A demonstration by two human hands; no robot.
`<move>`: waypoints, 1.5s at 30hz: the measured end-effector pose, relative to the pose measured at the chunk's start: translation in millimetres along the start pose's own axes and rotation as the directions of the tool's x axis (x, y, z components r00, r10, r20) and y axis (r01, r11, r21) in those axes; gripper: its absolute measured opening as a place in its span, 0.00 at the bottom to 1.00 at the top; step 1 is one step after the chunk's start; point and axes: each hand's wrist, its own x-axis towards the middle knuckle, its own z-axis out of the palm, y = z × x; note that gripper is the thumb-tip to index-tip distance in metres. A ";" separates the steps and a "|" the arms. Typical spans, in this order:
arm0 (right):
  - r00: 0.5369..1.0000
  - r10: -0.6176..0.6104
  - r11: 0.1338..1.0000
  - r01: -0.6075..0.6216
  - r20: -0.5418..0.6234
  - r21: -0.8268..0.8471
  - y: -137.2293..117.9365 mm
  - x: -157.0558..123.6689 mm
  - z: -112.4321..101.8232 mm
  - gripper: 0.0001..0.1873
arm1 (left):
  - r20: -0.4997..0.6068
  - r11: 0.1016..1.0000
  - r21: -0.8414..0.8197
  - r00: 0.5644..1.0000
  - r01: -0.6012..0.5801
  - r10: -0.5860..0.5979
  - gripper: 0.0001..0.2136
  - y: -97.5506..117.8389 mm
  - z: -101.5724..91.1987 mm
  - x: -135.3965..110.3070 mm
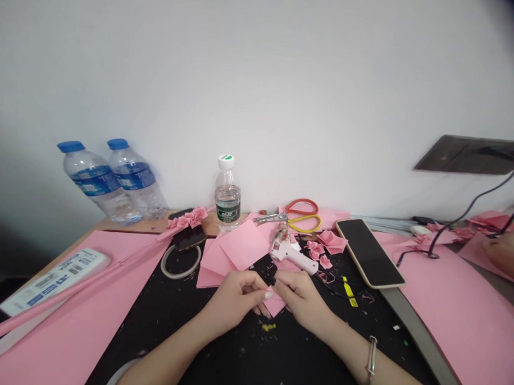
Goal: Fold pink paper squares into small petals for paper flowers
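Between my two hands is a small piece of pink paper, its lower corner pointing toward me. My left hand pinches its left side, thumb on top. My right hand grips the other side, fingers curled, a bracelet on that wrist. The fingers hide most of the paper, so its folds cannot be made out. Just beyond lie square pink sheets and a white glue gun. Folded pink paper flowers rest to the right of the glue gun.
Scissors with red and yellow handles lie behind the glue gun. A small water bottle and two larger ones stand along the wall. A phone and large pink sheet lie right. A tape roll sits left. Another person's hand shows far right.
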 end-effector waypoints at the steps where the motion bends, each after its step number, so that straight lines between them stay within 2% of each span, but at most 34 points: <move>1: 1.000 0.006 1.000 -0.006 -0.002 0.010 1.1 0.1 0.3 0.19 | -0.002 1.000 -0.006 1.000 -0.002 0.002 0.05 0.5 -0.4 0.2; 5: 0.998 0.070 0.993 -0.070 0.011 0.095 5.4 0.9 0.7 0.18 | -0.075 1.000 -0.016 0.997 0.002 -0.003 0.05 1.3 -3.0 2.3; 8: 0.998 0.069 0.997 -0.069 -0.004 0.028 4.4 1.3 -0.1 0.18 | -0.120 1.000 -0.030 0.993 0.006 -0.009 0.05 -0.7 -4.5 3.8; 11: 1.000 0.001 0.996 -0.003 -0.019 -0.084 0.8 1.4 -0.8 0.18 | -0.102 0.998 -0.061 0.995 0.005 -0.011 0.06 -3.5 -4.4 3.9; 14: 0.999 -0.034 0.995 0.031 -0.022 -0.100 -0.7 1.4 -0.5 0.18 | -0.083 0.995 -0.094 0.996 0.010 -0.018 0.06 -4.0 -4.0 3.0; 21: 0.997 0.067 0.997 -0.069 -0.047 -0.033 2.8 2.5 0.3 0.18 | -0.136 0.998 -0.054 0.991 -0.011 0.003 0.07 0.5 -5.0 3.7; 28: 0.991 -0.028 0.992 0.012 -0.128 -0.124 0.4 2.5 -0.2 0.18 | -0.145 0.999 -0.049 0.989 -0.005 -0.002 0.08 2.4 -4.5 3.5; 34: 0.989 0.068 0.997 -0.071 -0.128 -0.015 5.4 -1.2 0.3 0.15 | -0.175 0.999 -0.044 0.984 -0.023 0.015 0.08 4.6 -5.5 3.3; 37: 0.981 0.103 0.994 -0.093 -0.167 0.065 7.4 -1.8 1.4 0.15 | -0.139 0.994 -0.079 0.989 -0.069 0.057 0.09 0.3 -5.7 4.5; 40: 0.974 0.128 0.989 -0.110 -0.189 0.103 7.4 -1.3 2.1 0.17 | -0.057 0.988 -0.115 0.993 -0.107 0.101 0.15 -3.3 -4.9 5.0; 43: 0.977 0.084 0.996 -0.085 -0.196 0.002 5.8 -0.4 1.2 0.17 | 0.002 0.986 -0.137 0.995 -0.098 0.099 0.16 -2.7 -4.2 4.3; 45: 0.972 0.025 0.994 -0.048 -0.235 -0.094 4.4 0.2 -0.1 0.13 | 0.005 0.985 -0.155 0.997 -0.073 0.075 0.16 -1.2 -4.3 3.7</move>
